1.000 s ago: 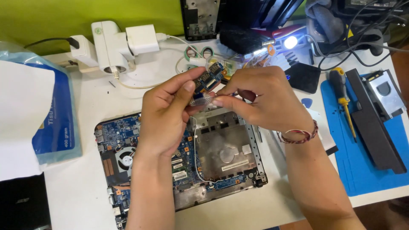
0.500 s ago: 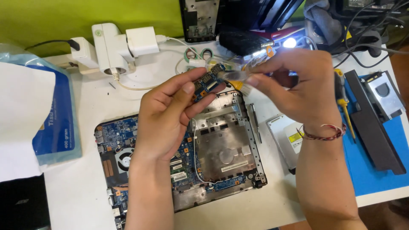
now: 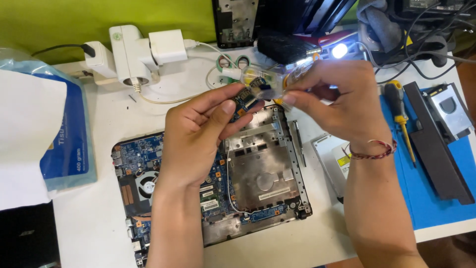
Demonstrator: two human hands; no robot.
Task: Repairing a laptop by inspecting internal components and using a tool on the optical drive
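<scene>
held up above the opened laptop (image 3: 258, 173), between both hands: a small blue board (image 3: 246, 98), pinched in the left hand (image 3: 198, 136). thumb (image 3: 220, 116) pressed on one face, fingers (image 3: 213, 97) closed behind the other, so a tight grip with no gap showing. long axis of the board slanting up and to the right, its upper end pointing toward the right hand (image 3: 337, 97).

right hand level with it and just beside, fingertips (image 3: 290, 98) curled shut on a clear-handled tool (image 3: 270, 79); the clear handle overlaps the board's upper end, touching or nearly so, cannot tell which. tool lying roughly crosswise, its working end hidden behind the board and fingers. both hands about equally near the board, left one carrying it, right one meeting it from the right side.

below, on the white surface (image 3: 99, 233): laptop base with metal plate and fan exposed, a loose slim screwdriver (image 3: 299, 141) just right of its edge, a silver drive (image 3: 334, 159) partly under the right wrist. farther right, a blue mat (image 3: 436, 198) with a yellow screwdriver (image 3: 399, 106) and a black battery (image 3: 436, 144). at the back, a white adapter (image 3: 134, 54); at left, a blue packet (image 3: 67, 139).
</scene>
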